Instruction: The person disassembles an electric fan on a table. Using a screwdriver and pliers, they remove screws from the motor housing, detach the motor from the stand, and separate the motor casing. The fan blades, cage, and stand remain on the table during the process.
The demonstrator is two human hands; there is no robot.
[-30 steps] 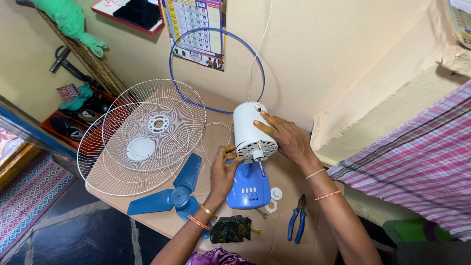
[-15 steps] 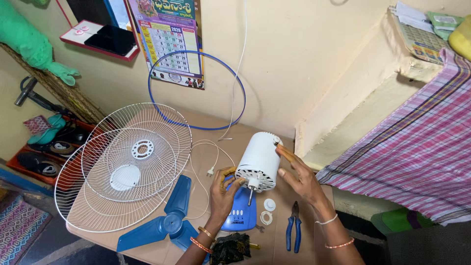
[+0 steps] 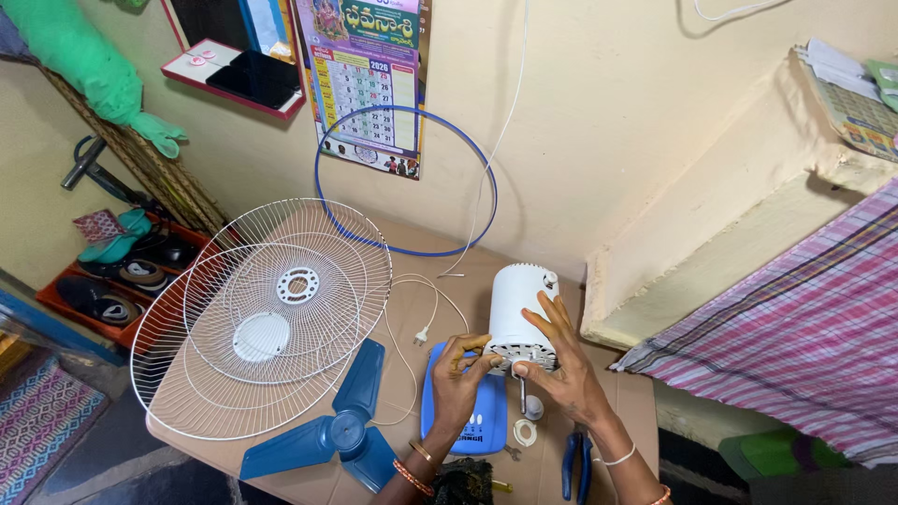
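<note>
A rectangular wall calendar (image 3: 365, 84), purple-topped over a white grid, is seen at 12 o'clock; a dark-screened phone (image 3: 254, 79) lies at 11; a second calendar (image 3: 856, 108) at 2.

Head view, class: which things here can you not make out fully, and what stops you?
- Front face of the white fan motor: covered by the left hand and right hand.
- Blue pliers: cut off by the bottom edge, partly behind the right wrist.
- Blue fan base: partly hidden by the left hand.

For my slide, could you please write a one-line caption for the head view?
Both hands, left and right, hold a white fan motor housing above its blue base, beside wire guards and blue blades.
</note>
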